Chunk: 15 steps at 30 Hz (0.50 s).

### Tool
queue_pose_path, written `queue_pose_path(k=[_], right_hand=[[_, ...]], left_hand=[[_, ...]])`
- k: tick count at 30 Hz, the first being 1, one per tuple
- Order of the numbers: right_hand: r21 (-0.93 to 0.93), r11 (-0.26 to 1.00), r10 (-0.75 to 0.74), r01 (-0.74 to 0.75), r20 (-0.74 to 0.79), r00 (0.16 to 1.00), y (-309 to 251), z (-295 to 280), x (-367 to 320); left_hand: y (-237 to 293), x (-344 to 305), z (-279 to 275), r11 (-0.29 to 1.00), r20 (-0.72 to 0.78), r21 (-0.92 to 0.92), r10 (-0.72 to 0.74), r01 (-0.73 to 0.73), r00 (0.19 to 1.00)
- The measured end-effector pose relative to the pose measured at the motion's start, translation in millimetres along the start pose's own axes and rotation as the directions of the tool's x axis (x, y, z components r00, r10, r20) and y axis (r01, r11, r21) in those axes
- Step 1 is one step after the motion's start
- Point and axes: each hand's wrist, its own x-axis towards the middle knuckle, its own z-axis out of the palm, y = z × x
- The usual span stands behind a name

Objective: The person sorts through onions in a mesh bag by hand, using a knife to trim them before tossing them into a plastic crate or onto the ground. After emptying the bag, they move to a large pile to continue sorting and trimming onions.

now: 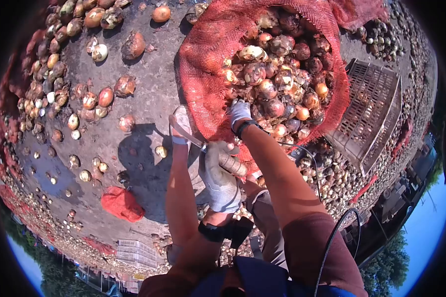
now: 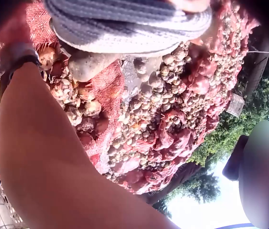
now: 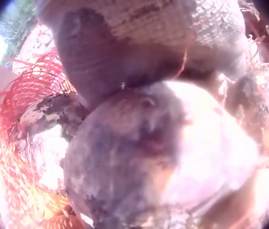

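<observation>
A large red mesh bag point(image 1: 203, 64) stands ahead of me with its mouth spread wide, full of onions point(image 1: 267, 89). My gloved right hand point(image 1: 241, 112) reaches in at the bag's near edge, its fingertips hidden among the onions. In the right wrist view, gloved fingers point(image 3: 125, 52) lie right against a big purplish onion point(image 3: 129, 148); I cannot tell if they grip it. My gloved left hand point(image 1: 220, 171) is curled round the handle of a curved-bladed knife point(image 1: 187, 133), short of the bag. Its blade points up and left, past my shoe point(image 1: 181, 117).
A grey plastic crate point(image 1: 366, 109) lies tilted right of the bag. Loose onions point(image 1: 126, 85) are scattered on the concrete to the left, near a small red mesh bag point(image 1: 122, 204). Another crate point(image 1: 136, 251) stands behind at left. A black cable point(image 1: 307, 151) runs by my right arm.
</observation>
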Motion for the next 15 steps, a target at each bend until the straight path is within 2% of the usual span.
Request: queue_pose_path(k=[2,3,5,6,7,8,9,11,12,13,14,15], right_hand=[[0.051,0.999,0.007,-0.017,0.186,0.983,1,-10,12],[0.002,0.995,0.101,-0.101,0.005,0.995,-7,-2,9],[0.018,1.000,0.012,-0.012,0.007,1.000,1,11,7],[0.030,0.999,-0.025,0.024,0.019,1.000,6,-2,-16],[0.017,0.990,-0.137,0.137,0.034,0.990,13,-29,-47],[0.085,0.988,-0.131,0.128,0.025,0.991,19,-27,-69],[0.112,0.985,-0.146,0.130,0.144,0.979,28,-36,-93],[0.310,0.948,-0.101,0.074,0.072,0.992,49,-28,-143],[0.373,0.928,0.018,0.021,-0.101,0.995,57,-28,-169],[0.522,0.853,0.133,-0.012,-0.194,0.972,72,-30,-188],[0.542,0.837,0.279,-0.080,-0.296,0.913,85,-38,-204],[0.589,0.807,0.359,-0.031,-0.449,0.818,105,-48,-220]], left_hand=[[1,-2,-6,0.999,0.062,-0.050,-0.010,0.013,0.998],[4,-3,1,0.999,-0.013,0.034,0.004,-0.004,1.000],[3,-1,-1,1.000,0.031,0.011,0.000,-0.001,1.000],[1,-3,-3,1.000,0.057,0.004,-0.015,0.014,0.998],[0,-2,-2,0.998,0.065,0.051,0.018,-0.021,0.998],[-2,0,0,0.994,0.072,0.094,0.054,-0.061,0.996],[-2,1,2,0.986,0.078,0.137,0.088,-0.098,0.993],[5,-1,11,0.998,0.012,0.067,0.022,-0.023,1.000],[6,-1,13,0.999,-0.024,0.032,-0.012,0.013,1.000],[-9,1,6,0.997,0.047,-0.001,0.076,-0.076,0.996],[-12,0,5,0.998,0.054,0.014,0.056,-0.057,0.997],[-15,-1,4,0.999,0.062,0.030,0.034,-0.036,0.997]])
